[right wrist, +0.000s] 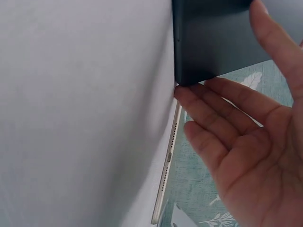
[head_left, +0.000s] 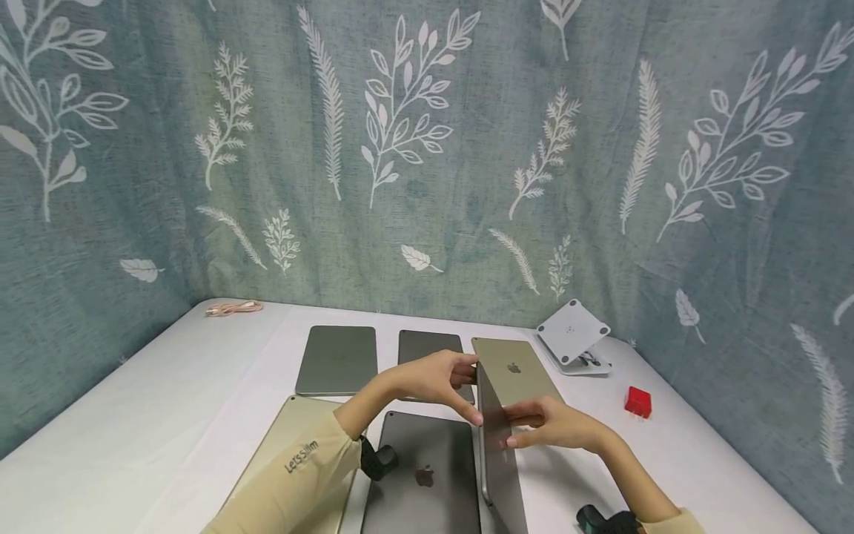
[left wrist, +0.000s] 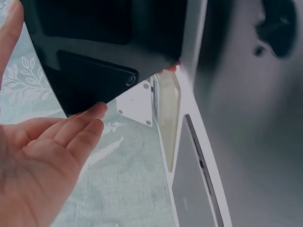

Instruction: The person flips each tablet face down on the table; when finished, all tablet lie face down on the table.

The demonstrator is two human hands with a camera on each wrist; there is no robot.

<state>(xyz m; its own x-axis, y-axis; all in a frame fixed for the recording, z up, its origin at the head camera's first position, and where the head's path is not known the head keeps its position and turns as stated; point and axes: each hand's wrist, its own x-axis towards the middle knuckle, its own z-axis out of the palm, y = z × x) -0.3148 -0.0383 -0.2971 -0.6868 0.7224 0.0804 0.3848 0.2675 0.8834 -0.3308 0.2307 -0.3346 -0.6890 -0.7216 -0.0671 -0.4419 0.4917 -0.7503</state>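
Note:
A dark tablet (head_left: 502,463) stands nearly on edge, tilted, between the two hands. My left hand (head_left: 437,377) holds its far end, thumb on the near-left side and fingers at the upper corner; in the left wrist view the fingertips touch the edge of the glossy black screen (left wrist: 94,56). On the other side my right hand (head_left: 559,424) grips it, thumb on its face; the right wrist view has the fingers under a corner of the tablet (right wrist: 208,47). A dark grey tablet (head_left: 427,452) with an apple logo lies flat beside it, below the left forearm.
More tablets lie flat: a gold one (head_left: 280,423) at front left, a grey-green one (head_left: 339,360), a dark one (head_left: 427,343) and a gold one (head_left: 520,371) behind. A silver folding stand (head_left: 572,330), a red plug adapter (head_left: 638,401) and a coiled cable (head_left: 233,308) sit farther out.

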